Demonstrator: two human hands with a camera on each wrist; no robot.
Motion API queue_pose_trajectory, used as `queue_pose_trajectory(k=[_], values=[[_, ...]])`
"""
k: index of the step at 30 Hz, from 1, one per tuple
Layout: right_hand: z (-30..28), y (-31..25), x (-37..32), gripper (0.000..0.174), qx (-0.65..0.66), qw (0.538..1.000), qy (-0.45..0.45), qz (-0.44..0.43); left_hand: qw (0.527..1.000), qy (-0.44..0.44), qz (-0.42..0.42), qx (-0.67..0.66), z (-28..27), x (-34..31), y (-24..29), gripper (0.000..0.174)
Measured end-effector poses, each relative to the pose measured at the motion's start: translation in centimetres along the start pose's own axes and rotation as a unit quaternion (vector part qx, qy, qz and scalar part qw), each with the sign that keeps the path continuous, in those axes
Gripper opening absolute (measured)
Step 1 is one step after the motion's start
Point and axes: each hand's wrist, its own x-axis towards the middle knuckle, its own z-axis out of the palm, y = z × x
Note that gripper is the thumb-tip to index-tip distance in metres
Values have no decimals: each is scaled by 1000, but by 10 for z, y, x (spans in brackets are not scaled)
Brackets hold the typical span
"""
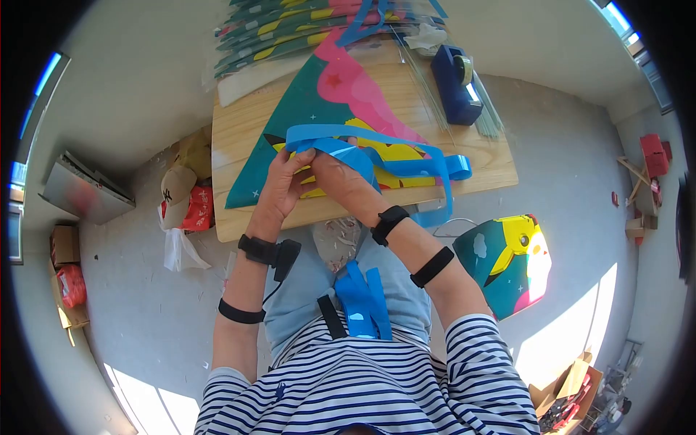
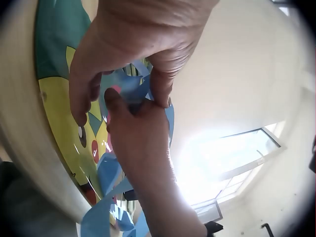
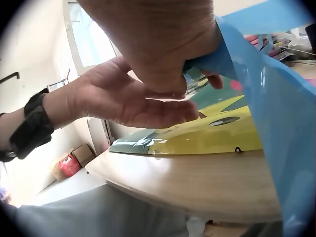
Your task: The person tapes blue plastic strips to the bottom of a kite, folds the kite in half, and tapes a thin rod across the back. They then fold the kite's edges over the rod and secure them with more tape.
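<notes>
A triangular printed sheet [image 1: 290,109] in green, pink and yellow lies on the wooden table [image 1: 493,170]. Over its lower part, blue ribbon [image 1: 406,168] runs in loops past the table's front edge. The left hand [image 1: 284,181] pinches the ribbon between thumb and index finger, its other fingers loosely bent. Close against it, the right hand [image 1: 339,177] has its fingers around the ribbon; their tips are partly hidden. In the left wrist view both hands meet at the blue strip [image 2: 140,89]. The right wrist view shows ribbon [image 3: 266,98] hanging beside the right hand [image 3: 163,44].
Folded printed pieces [image 1: 275,36] are stacked at the table's back. A blue tape dispenser [image 1: 458,87] and thin rods [image 1: 489,119] lie at the back right. More blue ribbon [image 1: 359,297] rests on the lap. Another printed piece [image 1: 500,261] is right of the legs.
</notes>
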Motion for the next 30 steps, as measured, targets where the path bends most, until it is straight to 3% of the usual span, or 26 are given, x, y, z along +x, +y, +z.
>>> queue_pose_trajectory(k=[2, 3, 5, 6, 8, 11, 13, 15, 17, 21, 26, 30], values=[[-27, -11, 3, 31, 14, 998, 62, 3, 1000, -1, 7, 2, 1, 7, 1, 34], [-30, -17, 2, 31, 16, 998, 62, 4, 1000, 0, 5, 3, -3, 12, 1, 34], [-36, -29, -1, 34, 135, 984, 7, 119, 998, 45, 39, -12, -21, 27, -5, 24], [-42, -31, -6, 34, 135, 984, 6, 119, 998, 45, 38, -12, -30, 32, -9, 24], [-73, -32, -21, 32, 98, 974, 202, -41, 992, 42, 44, -110, -43, 38, -14, 23], [-121, -21, -61, 28, 198, 958, 183, -101, 985, 48, 26, -164, -44, 29, -11, 23], [-130, 9, -86, 24, 200, 951, 227, 62, 982, 68, 17, -178, -46, 20, -7, 25], [-124, 55, -115, 21, 200, 905, 253, 278, 978, 86, 10, -191, -49, 18, -6, 26], [-109, 104, -148, 19, 172, 862, 301, 371, 973, 69, 14, -220, -55, 16, -8, 31], [-102, 141, -181, 16, 120, 846, 290, 431, 970, 67, 21, -233, -60, 14, -4, 35], [-77, 168, -180, 12, 221, 779, 325, 489, 964, 97, 28, -245, -65, 11, 3, 38], [-66, 166, -179, 11, 273, 785, 288, 475, 964, 120, 19, -235, -65, 10, 4, 39]])
